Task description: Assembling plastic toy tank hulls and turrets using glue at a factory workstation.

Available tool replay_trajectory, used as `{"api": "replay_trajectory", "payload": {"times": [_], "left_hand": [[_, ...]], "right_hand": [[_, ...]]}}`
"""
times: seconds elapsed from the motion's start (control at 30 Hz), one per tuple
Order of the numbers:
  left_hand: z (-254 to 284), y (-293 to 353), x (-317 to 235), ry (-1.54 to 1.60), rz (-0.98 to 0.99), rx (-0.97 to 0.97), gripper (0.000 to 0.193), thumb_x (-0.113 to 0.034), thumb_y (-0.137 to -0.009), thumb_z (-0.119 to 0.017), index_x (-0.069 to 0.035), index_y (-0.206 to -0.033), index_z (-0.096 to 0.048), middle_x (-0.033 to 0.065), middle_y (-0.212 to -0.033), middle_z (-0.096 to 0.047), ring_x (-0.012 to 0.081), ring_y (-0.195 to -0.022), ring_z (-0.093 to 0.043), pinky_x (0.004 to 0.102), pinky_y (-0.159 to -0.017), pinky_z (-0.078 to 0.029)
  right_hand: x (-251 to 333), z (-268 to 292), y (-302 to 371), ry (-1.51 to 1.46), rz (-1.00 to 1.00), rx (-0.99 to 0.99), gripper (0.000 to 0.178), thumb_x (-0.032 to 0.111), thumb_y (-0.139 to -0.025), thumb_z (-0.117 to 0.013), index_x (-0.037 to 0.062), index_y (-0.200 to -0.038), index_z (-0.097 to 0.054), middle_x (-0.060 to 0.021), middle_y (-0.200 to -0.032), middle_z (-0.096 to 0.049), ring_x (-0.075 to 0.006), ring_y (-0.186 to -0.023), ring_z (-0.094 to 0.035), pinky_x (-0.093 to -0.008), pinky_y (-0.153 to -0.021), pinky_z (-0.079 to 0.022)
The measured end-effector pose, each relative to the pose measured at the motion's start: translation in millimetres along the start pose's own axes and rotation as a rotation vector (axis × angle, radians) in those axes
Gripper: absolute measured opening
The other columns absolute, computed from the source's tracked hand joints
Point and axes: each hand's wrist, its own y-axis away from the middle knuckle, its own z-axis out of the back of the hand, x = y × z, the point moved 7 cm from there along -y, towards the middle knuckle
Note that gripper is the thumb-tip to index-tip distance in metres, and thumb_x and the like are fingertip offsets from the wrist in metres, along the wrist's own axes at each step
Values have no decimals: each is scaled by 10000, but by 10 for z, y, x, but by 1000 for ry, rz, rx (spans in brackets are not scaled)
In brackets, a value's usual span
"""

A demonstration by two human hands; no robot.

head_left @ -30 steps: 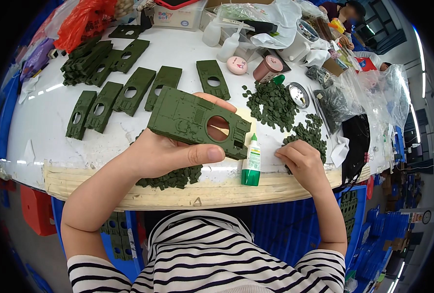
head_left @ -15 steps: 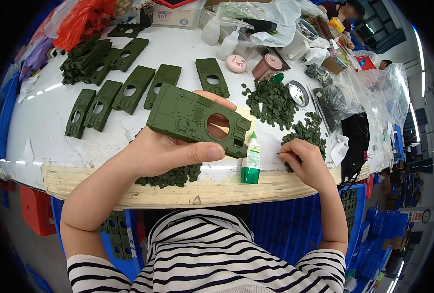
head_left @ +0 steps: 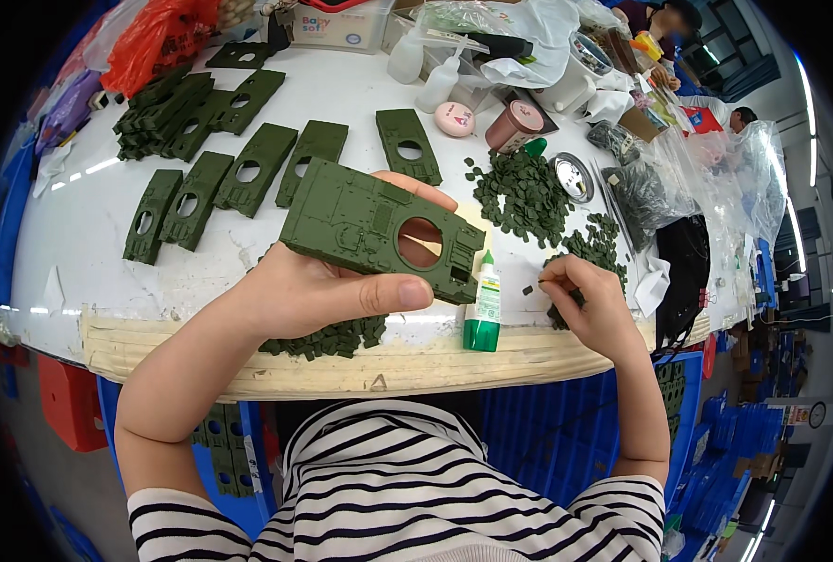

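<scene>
Vehicle hull (head_left: 332, 220), boxy and dark green, shows fine raised detail and a large round hole toward its right end. It sits tilted above the white table (head_left: 135, 295), gripped by the left hand's (head_left: 327, 290) thumb and fingers. The right hand's (head_left: 589, 300) fingertips bunch beside small green pieces (head_left: 599, 244); whether they pinch one, I cannot tell.

A hull (head_left: 341, 215) is held over the table (head_left: 70, 281) by the left fingers (head_left: 399, 295), with a chip heap (head_left: 341, 339) spread beneath. Behind and leftward, other hulls (head_left: 265, 150) are laid out, backed by a stack (head_left: 163, 117). Glue (head_left: 483, 328) is placed between left and right fingers (head_left: 571, 271). Behind the right fingers, a larger heap (head_left: 524, 187) is flanked by a lid (head_left: 574, 178) at right and backed by a cup (head_left: 513, 129).
</scene>
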Motion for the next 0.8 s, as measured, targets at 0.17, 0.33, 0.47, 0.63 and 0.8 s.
{"api": "replay_trajectory", "payload": {"times": [0.17, 0.33, 0.47, 0.63, 0.8], "left_hand": [[-34, -17, 4, 98, 85, 46, 699, -153, -817, -761, 28, -1380, -387, 151, -1243, -559, 231, -1134, -588, 412, -958, -528], [10, -35, 46, 179, 93, 19, 672, -60, -837, -719, -11, -1398, -351, 162, -1256, -550, 242, -1164, -578, 450, -963, -541], [53, -43, 10, 270, 64, -46, 574, -9, -857, -703, -39, -1343, -399, 158, -1239, -565, 215, -1136, -584, 385, -939, -557], [105, -52, -7, 223, 70, -66, 544, -44, -848, -726, -45, -1313, -443, 121, -1213, -591, 198, -1125, -586, 356, -926, -544], [123, -21, 32, 154, 126, -64, 576, -44, -840, -722, -34, -1333, -423, 114, -1204, -600, 200, -1112, -604, 362, -918, -528]], "right_hand": [[109, 215, -70, -131, 2, -119, 84, -41, -830, -681, -29, -910, -660, -87, -812, -685, -132, -709, -661, -252, -659, -538], [460, 351, -342, -401, 33, -114, 90, -38, -825, -702, -56, -906, -665, -61, -824, -691, -82, -737, -650, -215, -686, -548], [773, 308, -667, -628, 78, -15, 62, -28, -856, -672, -55, -909, -657, -73, -916, -669, -89, -833, -630, -216, -734, -542], [932, 195, -898, -608, 238, 47, 51, 32, -863, -679, -11, -887, -665, -87, -1080, -614, -110, -982, -582, -247, -822, -496], [787, -1, -912, -615, 146, 112, 91, 121, -816, -731, 51, -858, -690, -92, -1140, -622, -188, -1067, -571, -353, -1002, -374]]}}
